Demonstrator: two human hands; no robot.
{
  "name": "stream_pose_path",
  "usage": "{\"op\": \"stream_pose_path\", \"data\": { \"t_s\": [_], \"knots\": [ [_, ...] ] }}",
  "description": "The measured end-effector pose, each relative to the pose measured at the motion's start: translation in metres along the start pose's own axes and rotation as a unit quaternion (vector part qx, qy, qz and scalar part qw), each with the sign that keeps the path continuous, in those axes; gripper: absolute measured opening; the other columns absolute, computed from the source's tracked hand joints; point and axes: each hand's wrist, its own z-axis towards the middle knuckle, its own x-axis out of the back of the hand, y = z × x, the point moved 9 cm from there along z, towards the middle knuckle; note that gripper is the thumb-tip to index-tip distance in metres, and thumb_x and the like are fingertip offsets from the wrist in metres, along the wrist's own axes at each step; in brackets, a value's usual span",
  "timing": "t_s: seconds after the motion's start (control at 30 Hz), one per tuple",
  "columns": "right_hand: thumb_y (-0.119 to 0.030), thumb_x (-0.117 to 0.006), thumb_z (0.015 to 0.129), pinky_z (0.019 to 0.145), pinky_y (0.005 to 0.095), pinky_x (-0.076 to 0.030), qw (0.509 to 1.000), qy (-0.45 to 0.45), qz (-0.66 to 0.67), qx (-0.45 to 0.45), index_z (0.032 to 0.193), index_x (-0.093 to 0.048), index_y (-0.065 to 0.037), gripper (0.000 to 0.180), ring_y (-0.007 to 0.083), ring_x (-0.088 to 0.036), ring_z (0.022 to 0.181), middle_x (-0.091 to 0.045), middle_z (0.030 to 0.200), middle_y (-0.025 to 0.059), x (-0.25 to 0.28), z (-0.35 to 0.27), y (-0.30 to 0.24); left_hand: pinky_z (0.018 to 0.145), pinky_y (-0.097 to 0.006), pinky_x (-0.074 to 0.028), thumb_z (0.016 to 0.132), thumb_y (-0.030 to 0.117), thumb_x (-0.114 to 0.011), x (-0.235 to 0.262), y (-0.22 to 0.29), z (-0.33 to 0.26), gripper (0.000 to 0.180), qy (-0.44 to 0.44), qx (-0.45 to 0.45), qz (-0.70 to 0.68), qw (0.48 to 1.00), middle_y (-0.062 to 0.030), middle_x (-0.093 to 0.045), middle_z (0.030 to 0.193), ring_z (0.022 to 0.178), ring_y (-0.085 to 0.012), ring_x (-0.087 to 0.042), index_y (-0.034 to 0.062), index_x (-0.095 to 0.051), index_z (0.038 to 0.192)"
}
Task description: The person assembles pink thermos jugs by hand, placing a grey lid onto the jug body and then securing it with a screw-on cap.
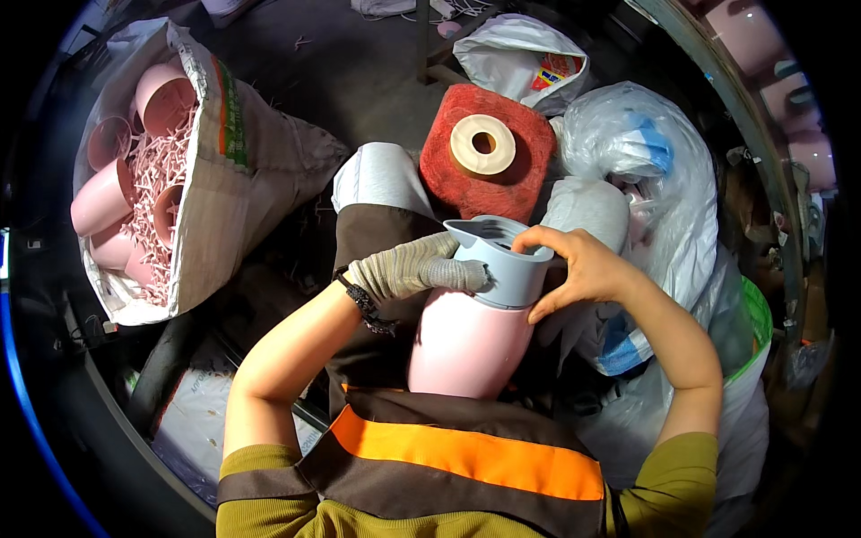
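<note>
A pink plastic jug body [471, 345] stands in my lap, topped by a grey-blue spouted collar [511, 280] with an open mouth. My left hand [417, 267], in a knitted glove with grey fingertips, is closed on the collar's left side below the spout. On the other side my bare right hand [587, 267] curls its fingers over the collar's rim into the mouth. Its thumb presses near the seam between collar and pink body. The fingertips inside the mouth are hidden.
A white woven sack [260, 179] at left holds pink cups and pink plastic scraps. Ahead, a cream tape roll [482, 143] lies on a red padded seat [441, 184]. Clear plastic bags [691, 215] crowd the right, and another white sack [502, 58] stands behind the seat.
</note>
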Motion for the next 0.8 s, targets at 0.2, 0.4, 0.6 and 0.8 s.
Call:
{"op": "stream_pose_path", "data": {
  "t_s": [0.2, 0.4, 0.6, 0.8],
  "knots": [
    [-0.025, -0.096, 0.054, 0.092, 0.0306, -0.048, 0.999, 0.010, 0.041, -0.003, 0.112, -0.063, -0.005, 0.069, 0.0166, -0.065, 0.102, -0.069, 0.108, 0.0051, 0.007, -0.004, 0.003, 0.096, -0.028, -0.046, 0.087, 0.031, -0.074, -0.004, -0.001, 0.009, 0.063, -0.011, -0.008, -0.014, 1.000, -0.0026, -0.063, 0.118, 0.106, -0.0097, -0.056, 0.0012, -0.050, 0.138],
    [-0.022, -0.097, 0.053, 0.091, 0.0297, -0.048, 0.998, 0.050, 0.035, -0.008, 0.112, -0.064, -0.006, 0.069, 0.0158, -0.064, 0.100, -0.069, 0.106, 0.0053, 0.023, -0.014, 0.004, 0.093, -0.025, -0.046, 0.092, 0.034, -0.068, 0.027, 0.014, 0.021, 0.050, 0.014, -0.013, -0.045, 0.999, -0.0027, -0.066, 0.113, 0.105, -0.0099, -0.058, 0.0039, -0.059, 0.131],
    [-0.019, -0.099, 0.045, 0.097, 0.0326, -0.047, 0.951, 0.284, -0.101, 0.067, 0.121, -0.061, -0.001, 0.087, 0.0182, -0.062, 0.106, -0.067, 0.112, 0.0068, 0.113, -0.094, -0.022, 0.101, -0.036, -0.046, 0.090, 0.044, -0.067, 0.105, 0.099, 0.061, 0.056, 0.274, -0.140, 0.450, 0.838, -0.0154, -0.066, 0.122, 0.114, -0.0286, -0.062, 0.0022, -0.061, 0.127],
    [-0.019, -0.098, 0.051, 0.097, 0.0319, -0.047, 0.858, 0.505, -0.095, 0.013, 0.127, -0.057, 0.003, 0.089, 0.0182, -0.061, 0.108, -0.066, 0.115, 0.0081, 0.175, -0.157, -0.026, 0.104, -0.051, -0.043, 0.078, 0.046, -0.069, 0.101, 0.060, 0.132, 0.075, 0.241, 0.007, 0.770, 0.590, -0.0230, -0.038, 0.149, 0.125, -0.0427, -0.050, 0.0220, -0.046, 0.145]
  ]
}}
